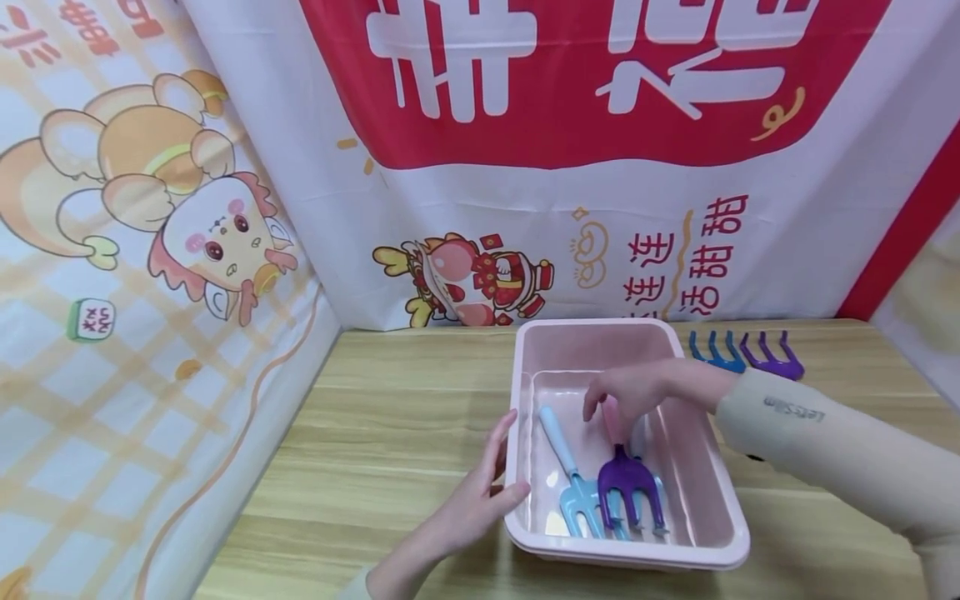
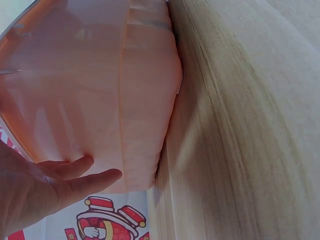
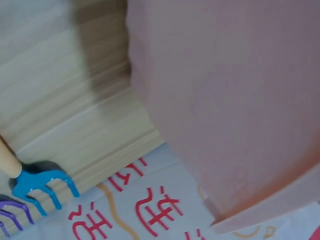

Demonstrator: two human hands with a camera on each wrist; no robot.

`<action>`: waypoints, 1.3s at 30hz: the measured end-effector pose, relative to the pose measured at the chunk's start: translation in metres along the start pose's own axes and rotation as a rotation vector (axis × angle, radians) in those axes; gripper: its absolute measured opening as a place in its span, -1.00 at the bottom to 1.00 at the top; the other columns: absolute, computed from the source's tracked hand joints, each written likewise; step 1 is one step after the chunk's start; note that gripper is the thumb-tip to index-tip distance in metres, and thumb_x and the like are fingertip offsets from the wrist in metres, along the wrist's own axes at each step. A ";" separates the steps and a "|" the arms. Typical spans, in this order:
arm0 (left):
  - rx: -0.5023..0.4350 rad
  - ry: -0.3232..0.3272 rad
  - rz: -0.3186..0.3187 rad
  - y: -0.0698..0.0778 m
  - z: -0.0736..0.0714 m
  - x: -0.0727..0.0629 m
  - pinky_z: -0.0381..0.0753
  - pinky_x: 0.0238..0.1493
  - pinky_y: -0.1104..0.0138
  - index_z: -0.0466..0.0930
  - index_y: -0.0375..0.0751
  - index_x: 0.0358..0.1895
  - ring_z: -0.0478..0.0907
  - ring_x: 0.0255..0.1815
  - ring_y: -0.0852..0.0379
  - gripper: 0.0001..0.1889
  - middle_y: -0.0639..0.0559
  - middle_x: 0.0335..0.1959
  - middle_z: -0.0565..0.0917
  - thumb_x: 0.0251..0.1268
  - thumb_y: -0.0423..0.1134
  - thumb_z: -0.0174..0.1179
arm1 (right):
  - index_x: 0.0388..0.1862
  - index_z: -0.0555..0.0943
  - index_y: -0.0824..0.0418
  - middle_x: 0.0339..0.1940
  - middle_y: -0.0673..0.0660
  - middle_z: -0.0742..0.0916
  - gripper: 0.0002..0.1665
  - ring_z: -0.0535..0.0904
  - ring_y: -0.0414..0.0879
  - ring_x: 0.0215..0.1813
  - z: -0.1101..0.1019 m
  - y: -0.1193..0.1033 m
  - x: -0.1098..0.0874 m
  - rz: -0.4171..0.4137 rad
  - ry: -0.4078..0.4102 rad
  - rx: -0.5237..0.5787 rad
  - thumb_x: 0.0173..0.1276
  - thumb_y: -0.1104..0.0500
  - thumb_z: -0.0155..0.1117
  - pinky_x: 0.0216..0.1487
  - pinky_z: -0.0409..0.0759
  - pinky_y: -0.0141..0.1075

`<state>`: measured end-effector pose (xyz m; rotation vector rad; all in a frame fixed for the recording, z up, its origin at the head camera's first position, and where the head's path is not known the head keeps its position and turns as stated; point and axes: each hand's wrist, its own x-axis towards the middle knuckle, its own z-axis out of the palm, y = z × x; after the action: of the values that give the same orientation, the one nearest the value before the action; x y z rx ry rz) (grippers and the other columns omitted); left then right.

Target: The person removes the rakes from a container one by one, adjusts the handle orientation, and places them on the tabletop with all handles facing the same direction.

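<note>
Inside the pink plastic bin [image 1: 708, 467], my right hand [image 1: 633, 392] holds the pink handle of a purple hand fork [image 1: 628, 479], whose tines point toward me. Beneath it lies a light blue hand fork [image 1: 558, 442], its pale handle leaning to the left. Another pale handle [image 1: 637, 437] shows beside the purple fork, partly covered. At the bin's left side my left hand [image 1: 480, 492] rests with its thumb at the rim. Its outstretched fingers [image 2: 75, 167] lie along the bin's outer wall in the left wrist view. The right wrist view shows the bin's outside, not the right hand.
Behind the bin's right side, a blue rake [image 1: 717, 352] and a purple rake [image 1: 772, 357] lie on the wooden table [image 1: 390, 417]. Printed cloth [image 1: 442, 200] hangs along the table's back edge, and another cloth [image 1: 187, 375] borders the left.
</note>
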<state>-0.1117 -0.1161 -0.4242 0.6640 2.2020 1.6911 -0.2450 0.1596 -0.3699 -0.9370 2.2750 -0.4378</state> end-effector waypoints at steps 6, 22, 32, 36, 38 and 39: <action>0.011 -0.002 -0.001 0.001 0.000 0.001 0.44 0.21 0.17 -0.27 0.25 0.56 0.17 0.43 -0.22 -0.15 -0.36 0.49 0.05 0.37 -0.11 0.09 | 0.09 0.66 0.05 0.01 0.04 0.67 -0.39 0.53 0.01 0.10 -0.003 0.012 0.007 0.056 0.015 0.011 -0.02 0.25 0.56 0.14 0.51 -0.05; 0.015 -0.003 -0.005 0.001 0.000 0.001 0.45 0.19 0.26 -0.27 0.26 0.55 0.23 0.40 -0.20 -0.15 -0.36 0.47 0.12 0.36 -0.11 0.09 | -0.18 0.68 0.01 -0.38 0.07 0.71 -0.73 0.61 -0.04 -0.27 0.011 0.017 0.011 0.260 -0.043 0.090 0.22 0.34 0.38 -0.10 0.55 -0.19; 0.026 0.000 0.000 0.001 0.000 0.001 0.45 0.19 0.23 -0.27 0.24 0.56 0.24 0.39 -0.21 -0.14 -0.37 0.45 0.14 0.35 -0.11 0.09 | -0.34 0.71 0.02 -0.42 0.04 0.70 -0.88 0.62 -0.07 -0.33 0.008 0.018 0.011 0.236 -0.057 -0.007 0.18 0.24 0.45 -0.18 0.57 -0.25; 0.030 0.001 0.001 0.000 0.000 0.001 0.45 0.19 0.23 -0.27 0.25 0.56 0.24 0.39 -0.21 -0.15 -0.37 0.45 0.15 0.35 -0.11 0.09 | -0.38 0.71 0.05 -0.46 0.04 0.70 -0.92 0.62 -0.04 -0.34 0.008 0.018 0.011 0.215 -0.047 -0.014 0.18 0.21 0.46 -0.21 0.57 -0.26; 0.028 0.001 -0.003 0.000 0.001 0.001 0.45 0.19 0.24 -0.27 0.26 0.55 0.24 0.39 -0.20 -0.15 -0.36 0.45 0.15 0.35 -0.11 0.09 | -0.38 0.71 0.06 -0.47 0.04 0.70 -0.93 0.62 -0.04 -0.35 0.009 0.019 0.011 0.214 -0.045 -0.009 0.17 0.21 0.46 -0.22 0.57 -0.26; 0.026 0.001 -0.005 0.000 0.001 0.000 0.45 0.19 0.24 -0.27 0.27 0.55 0.24 0.39 -0.20 -0.15 -0.36 0.46 0.15 0.36 -0.11 0.09 | -0.39 0.71 0.06 -0.46 0.04 0.70 -0.93 0.62 -0.05 -0.35 0.009 0.019 0.011 0.216 -0.043 -0.006 0.17 0.21 0.46 -0.22 0.57 -0.26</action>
<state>-0.1115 -0.1151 -0.4243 0.6632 2.2288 1.6631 -0.2547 0.1645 -0.3907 -0.6871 2.3076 -0.3138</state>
